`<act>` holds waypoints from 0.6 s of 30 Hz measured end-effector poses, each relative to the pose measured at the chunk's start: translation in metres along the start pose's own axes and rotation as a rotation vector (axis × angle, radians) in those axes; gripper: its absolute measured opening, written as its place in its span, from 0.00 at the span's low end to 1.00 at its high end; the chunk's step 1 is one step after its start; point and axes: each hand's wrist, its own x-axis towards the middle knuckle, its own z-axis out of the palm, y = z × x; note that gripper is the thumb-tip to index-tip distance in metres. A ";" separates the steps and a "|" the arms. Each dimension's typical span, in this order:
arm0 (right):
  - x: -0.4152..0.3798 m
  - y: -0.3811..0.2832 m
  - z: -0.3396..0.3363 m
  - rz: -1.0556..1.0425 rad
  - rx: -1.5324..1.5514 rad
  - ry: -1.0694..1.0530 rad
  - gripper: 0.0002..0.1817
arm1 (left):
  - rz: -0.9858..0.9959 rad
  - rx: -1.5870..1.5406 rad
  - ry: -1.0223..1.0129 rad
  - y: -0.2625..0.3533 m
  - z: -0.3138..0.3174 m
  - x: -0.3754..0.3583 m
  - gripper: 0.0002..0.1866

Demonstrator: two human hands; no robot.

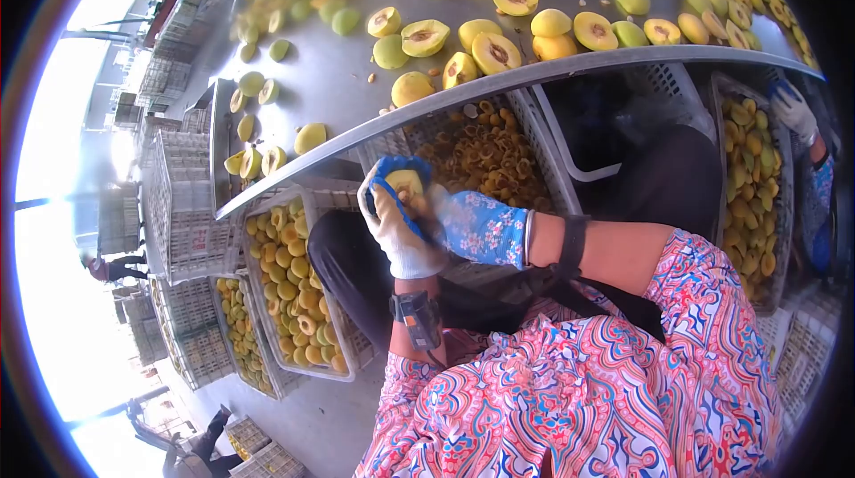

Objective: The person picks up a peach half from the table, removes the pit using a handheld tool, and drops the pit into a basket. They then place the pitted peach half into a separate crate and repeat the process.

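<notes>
While your left hand (396, 220) in its white glove has its fingers clamped around the halved yellow fruit (405, 182), your right hand (476, 227), fingers closed on something hidden, presses in from three o'clock, below the worktop (570, 61) edge.

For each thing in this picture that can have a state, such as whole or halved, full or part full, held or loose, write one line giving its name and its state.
Left hand: gloved, shut on a fruit.
Held fruit: cut face up, in the left hand.
Right hand: gloved, fingers at the held fruit.
Table fruit: mostly halved, loose, some with stones in.
Metal table: partly covered.
Crate at left: nearly full.
Crate at right: nearly full.
</notes>
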 end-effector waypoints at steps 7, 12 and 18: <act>-0.003 -0.036 -0.051 0.504 0.859 -0.395 0.13 | -0.056 -0.186 -0.152 0.002 0.003 0.005 0.21; -0.004 -0.043 -0.072 0.789 1.420 -0.561 0.09 | -0.113 -0.211 -0.264 0.000 -0.007 0.006 0.22; 0.001 -0.064 -0.058 0.783 1.091 -0.469 0.07 | -0.139 -0.180 -0.164 0.003 -0.012 0.009 0.21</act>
